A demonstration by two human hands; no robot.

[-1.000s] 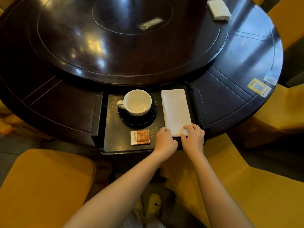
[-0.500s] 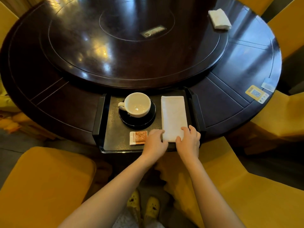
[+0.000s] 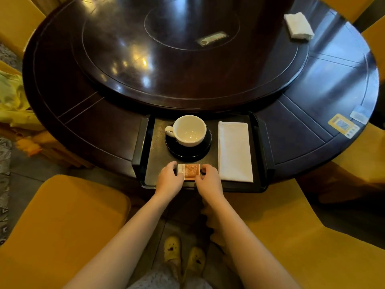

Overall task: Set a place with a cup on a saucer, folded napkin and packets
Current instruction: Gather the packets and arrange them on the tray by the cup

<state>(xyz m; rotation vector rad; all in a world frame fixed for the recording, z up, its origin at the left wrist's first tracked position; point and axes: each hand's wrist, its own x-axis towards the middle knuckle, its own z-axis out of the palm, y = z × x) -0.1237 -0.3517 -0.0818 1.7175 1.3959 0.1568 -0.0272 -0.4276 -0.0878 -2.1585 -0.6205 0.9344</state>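
Observation:
A white cup (image 3: pixel 189 130) stands upright on a black saucer (image 3: pixel 188 152) in the middle of a dark tray (image 3: pixel 158 142) at the table's near edge. To the right of the saucer a folded white napkin (image 3: pixel 235 151) lies flat on the tray, untouched. In front of the saucer sits an orange and white packet (image 3: pixel 189 171). My left hand (image 3: pixel 168 180) pinches its left edge and my right hand (image 3: pixel 208 180) pinches its right edge. I cannot tell whether more than one packet is stacked there.
The tray sits on a round dark wooden table (image 3: pixel 312 113) with a raised turntable (image 3: pixel 187 49). A second folded white cloth (image 3: pixel 299 26) lies at the far right. Stickers (image 3: pixel 343 126) mark the right rim. Yellow chairs (image 3: pixel 62 232) flank me on both sides.
Both hands left the napkin's near end and moved left to the packet, which they now hold by its two side edges. The napkin stays flat on the tray.

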